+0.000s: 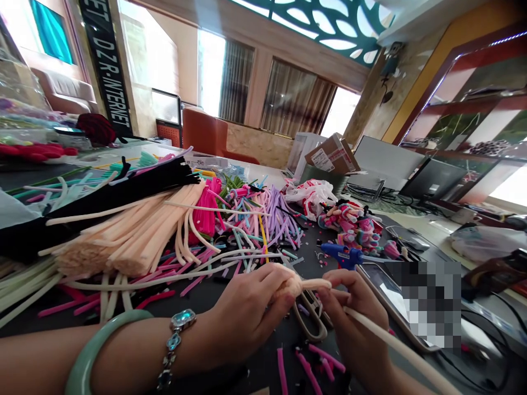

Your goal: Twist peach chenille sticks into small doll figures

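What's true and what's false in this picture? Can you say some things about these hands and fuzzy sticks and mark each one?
1. The left hand wears a green bangle. True.
2. The right hand is holding a blue glue gun. False: the glue gun lies on the table beyond the hands.
3. Both hands hold a peach fuzzy stick. True.
4. A phone is in the left hand. False: it lies to the right of the right hand.
5. A bundle of black fuzzy sticks lies on the table. True.
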Tool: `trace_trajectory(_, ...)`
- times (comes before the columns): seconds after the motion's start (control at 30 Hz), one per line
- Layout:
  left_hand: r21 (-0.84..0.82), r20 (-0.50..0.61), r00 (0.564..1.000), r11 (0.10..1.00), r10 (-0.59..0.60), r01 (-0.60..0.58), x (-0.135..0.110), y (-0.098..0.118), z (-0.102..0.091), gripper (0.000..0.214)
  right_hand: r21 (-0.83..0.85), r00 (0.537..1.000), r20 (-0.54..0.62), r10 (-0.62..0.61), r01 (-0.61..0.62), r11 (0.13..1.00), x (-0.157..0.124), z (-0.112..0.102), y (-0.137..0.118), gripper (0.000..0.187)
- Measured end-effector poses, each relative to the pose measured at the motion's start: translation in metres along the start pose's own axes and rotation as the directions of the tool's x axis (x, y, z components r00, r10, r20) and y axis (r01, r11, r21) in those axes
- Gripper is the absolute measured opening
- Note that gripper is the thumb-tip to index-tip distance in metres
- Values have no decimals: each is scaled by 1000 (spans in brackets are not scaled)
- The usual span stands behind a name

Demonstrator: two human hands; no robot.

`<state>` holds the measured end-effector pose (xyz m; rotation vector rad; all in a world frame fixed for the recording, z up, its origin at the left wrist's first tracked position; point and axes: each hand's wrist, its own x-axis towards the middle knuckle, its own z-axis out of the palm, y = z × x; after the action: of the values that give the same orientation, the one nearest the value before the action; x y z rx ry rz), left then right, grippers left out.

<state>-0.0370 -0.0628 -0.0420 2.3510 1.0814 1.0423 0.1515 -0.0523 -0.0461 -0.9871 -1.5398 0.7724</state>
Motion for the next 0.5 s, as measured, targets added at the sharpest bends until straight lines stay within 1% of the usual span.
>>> trace_trajectory(0.1, 38, -16, 1000, 999, -26, 27, 0, 0, 2, 20, -9, 988, 68, 140, -140, 990, -1, -1, -1, 24)
trace_trajectory(0.2, 54, -39, 999, 998, -33, 35, -1, -1, 3, 22, -22, 979, 67, 192, -190, 981, -2, 0, -3, 28)
trace_trajectory(0.33, 19, -58, 998, 1000, -8, 9, -1, -3, 4, 19, 8, 978, 40, 204, -204, 979, -1, 1, -4, 28)
trace_trajectory(0.5, -27, -47, 998, 998, 47, -49, -1, -5, 6, 14, 108, 982, 90, 165, -175, 979, 0, 0, -1, 26)
